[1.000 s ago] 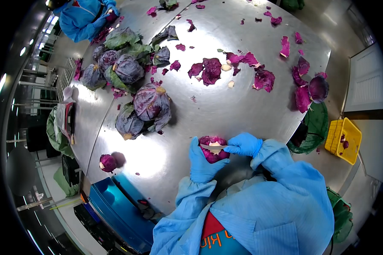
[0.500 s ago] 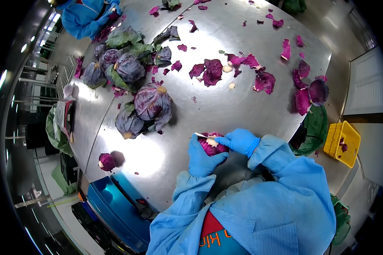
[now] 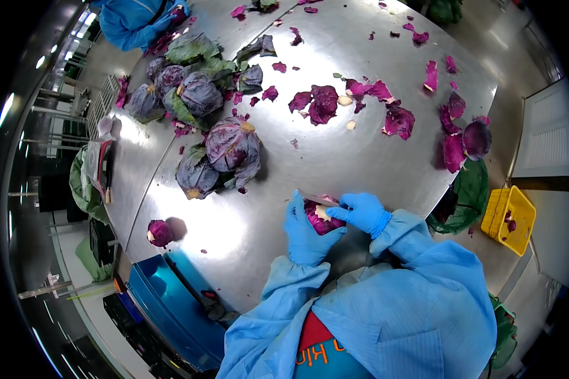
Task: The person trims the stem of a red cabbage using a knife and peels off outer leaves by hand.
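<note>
Gloved in blue, my left hand [image 3: 306,235] is closed round a trimmed red cabbage [image 3: 323,222], whose pale stem end faces up. My right hand [image 3: 362,213] grips a knife [image 3: 319,198]; its handle is hidden in the fingers and the blade lies across the top of the cabbage. Another peeled red cabbage [image 3: 160,233] rests on the steel table to the left. Ahead of my hands sits a larger red cabbage [image 3: 232,144] with its outer leaves on, touching a second cabbage [image 3: 197,173].
More untrimmed cabbages [image 3: 199,93] are heaped at the far left. Loose purple leaves [image 3: 323,105] litter the steel table [image 3: 354,161]. Beyond the right edge are a green net bag [image 3: 473,197] and a yellow basket [image 3: 509,220]. A blue bin [image 3: 171,309] stands at lower left; a co-worker's sleeve [image 3: 129,25] shows top left.
The knife blade has turned from showing bright to dark over the cabbage, and my right hand has shifted slightly. The view has moved a little; my left hand still holds the cabbage.
</note>
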The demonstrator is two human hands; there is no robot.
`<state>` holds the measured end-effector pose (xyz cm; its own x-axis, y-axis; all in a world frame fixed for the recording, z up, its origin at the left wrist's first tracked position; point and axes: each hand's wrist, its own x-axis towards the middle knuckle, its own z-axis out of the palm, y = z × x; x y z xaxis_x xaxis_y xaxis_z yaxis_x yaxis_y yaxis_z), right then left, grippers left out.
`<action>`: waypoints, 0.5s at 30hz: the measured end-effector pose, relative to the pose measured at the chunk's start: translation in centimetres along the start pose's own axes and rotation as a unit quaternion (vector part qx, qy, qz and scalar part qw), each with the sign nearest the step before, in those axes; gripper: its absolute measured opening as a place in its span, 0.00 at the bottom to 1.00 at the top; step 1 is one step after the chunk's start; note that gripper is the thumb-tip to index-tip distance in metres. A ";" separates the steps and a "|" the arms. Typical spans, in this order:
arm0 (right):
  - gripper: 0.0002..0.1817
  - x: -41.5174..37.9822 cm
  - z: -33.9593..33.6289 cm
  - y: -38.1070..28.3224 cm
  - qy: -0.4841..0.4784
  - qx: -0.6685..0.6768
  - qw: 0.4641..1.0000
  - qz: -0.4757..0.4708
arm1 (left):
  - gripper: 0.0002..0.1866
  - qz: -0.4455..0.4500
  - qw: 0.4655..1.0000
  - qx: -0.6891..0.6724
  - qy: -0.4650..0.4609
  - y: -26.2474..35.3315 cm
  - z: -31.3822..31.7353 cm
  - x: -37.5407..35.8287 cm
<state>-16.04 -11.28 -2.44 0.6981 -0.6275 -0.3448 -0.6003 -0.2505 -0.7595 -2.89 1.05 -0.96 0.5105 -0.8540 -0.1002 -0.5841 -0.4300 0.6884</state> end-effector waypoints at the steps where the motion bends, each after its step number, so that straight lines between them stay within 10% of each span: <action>1: 0.26 -0.2 -0.6 -0.5 -0.017 0.015 0.999 0.023 | 0.64 0.025 1.000 -0.001 0.007 0.1 0.0 -0.1; 4: 0.21 0.5 -0.5 -1.4 0.109 0.104 0.983 -0.104 | 0.61 0.027 0.999 0.024 0.004 0.1 0.4 0.0; 10: 0.16 4.4 -0.6 -1.5 -0.043 -0.097 0.990 -0.096 | 0.60 0.060 0.998 0.000 -0.004 -0.8 0.3 0.1; 15: 0.17 4.2 0.1 -1.4 0.019 -0.039 0.997 -0.069 | 0.59 0.097 0.994 -0.040 -0.011 -2.4 -0.1 -0.4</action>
<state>-12.18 -13.52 -2.85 0.7623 -0.6095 -0.2177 -0.5282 -0.3916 -0.7534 -1.58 2.47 -2.50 0.3792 -0.9250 0.0241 -0.6172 -0.2334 0.7514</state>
